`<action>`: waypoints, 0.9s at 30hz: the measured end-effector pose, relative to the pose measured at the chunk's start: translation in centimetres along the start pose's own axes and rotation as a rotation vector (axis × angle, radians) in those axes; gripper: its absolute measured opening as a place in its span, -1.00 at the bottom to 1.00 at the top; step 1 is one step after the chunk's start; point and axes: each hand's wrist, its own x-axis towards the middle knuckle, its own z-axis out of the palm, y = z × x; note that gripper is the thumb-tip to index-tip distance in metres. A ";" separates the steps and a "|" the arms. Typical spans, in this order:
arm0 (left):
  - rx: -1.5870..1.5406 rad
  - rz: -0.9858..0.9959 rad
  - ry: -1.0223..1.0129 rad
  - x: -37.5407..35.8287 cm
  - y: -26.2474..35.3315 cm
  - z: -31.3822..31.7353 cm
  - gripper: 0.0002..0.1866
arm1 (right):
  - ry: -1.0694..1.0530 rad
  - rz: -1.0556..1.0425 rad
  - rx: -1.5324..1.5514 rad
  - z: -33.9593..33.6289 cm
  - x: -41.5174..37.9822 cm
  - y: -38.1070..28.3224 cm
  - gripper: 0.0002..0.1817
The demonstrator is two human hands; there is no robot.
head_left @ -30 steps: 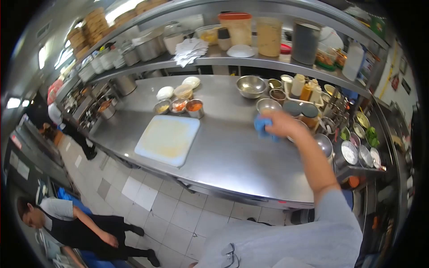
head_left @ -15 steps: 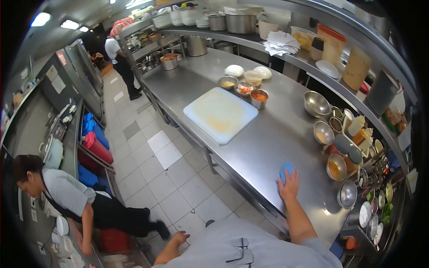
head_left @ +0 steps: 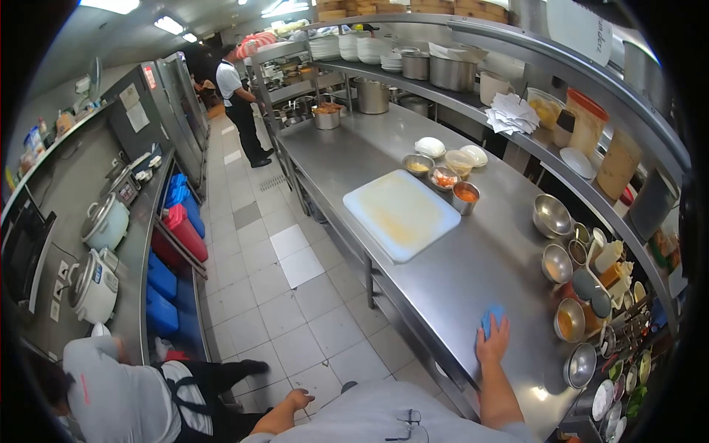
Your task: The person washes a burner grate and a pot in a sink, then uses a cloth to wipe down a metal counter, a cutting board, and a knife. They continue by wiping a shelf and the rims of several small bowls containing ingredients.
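Observation:
My right hand (head_left: 492, 341) lies over a blue cloth (head_left: 493, 317), pressing it on the steel counter (head_left: 413, 295) near the front edge. The cloth shows past my fingertips. My left hand (head_left: 299, 399) hangs low beside my body over the floor, its fingers curled; I cannot make out anything in it. Farther along the counter is a stained white cutting board (head_left: 401, 214). Behind it stand a steel container of orange food (head_left: 465, 198) and small bowls of chopped food (head_left: 444, 177).
Steel bowls (head_left: 552, 215) and squeeze bottles (head_left: 609, 256) line the counter's right side. Above runs a shelf with plates and pots (head_left: 452, 72). One person (head_left: 125, 391) bends at the lower left; another (head_left: 240, 103) stands in the aisle. Rice cookers (head_left: 96, 286) stand at left.
The view has turned, so the counter sits farther right and lower. The nearby person has bent lower toward the bottom left. My right hand is still on the cloth.

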 end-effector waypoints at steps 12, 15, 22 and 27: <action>0.152 0.025 -0.113 0.9 -2.1 -0.4 -0.27 | 0.017 -0.012 -0.038 0.2 -0.4 0.1 -0.32; 0.322 0.033 -0.252 0.8 -1.3 -1.3 -0.32 | 0.035 -0.017 -0.050 0.5 -0.5 0.4 -0.32; 0.109 0.077 -0.010 2.0 -5.3 1.1 -0.36 | 0.033 -0.011 -0.066 0.5 -0.5 0.7 -0.32; 0.031 0.077 -0.037 1.6 -5.2 1.6 -0.36 | 0.065 -0.022 -0.031 -0.2 -0.5 -0.1 -0.32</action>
